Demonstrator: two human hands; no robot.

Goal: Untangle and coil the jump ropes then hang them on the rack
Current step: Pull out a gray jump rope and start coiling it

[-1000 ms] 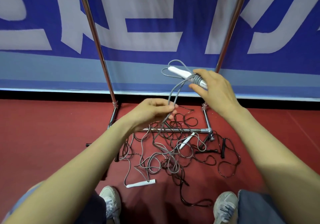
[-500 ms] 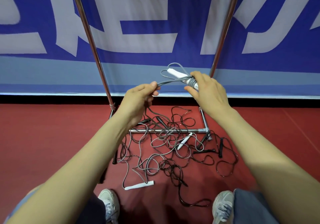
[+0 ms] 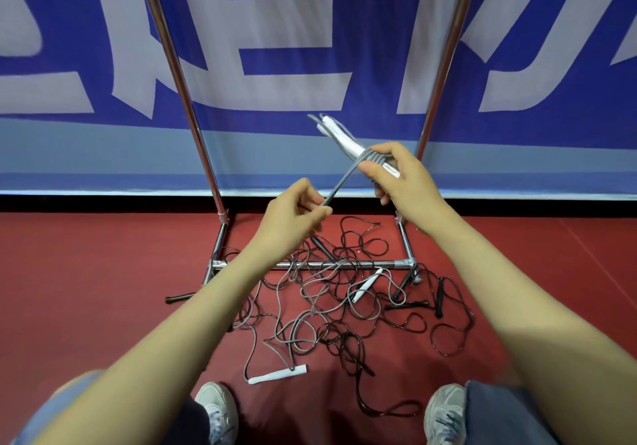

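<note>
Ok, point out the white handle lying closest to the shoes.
In the head view the white handle lies flat on the red floor, low centre-left, just ahead of the left shoe, at the rope tangle's near edge.

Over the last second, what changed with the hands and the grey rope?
The left hand rose beside the right hand, then dropped back down-left, pulling the grey rope taut; it pinches the rope throughout. The loose loops above the white handles have drawn flat. Unchanged: right hand's grip on the handles, the tangled pile, the rack.
</note>
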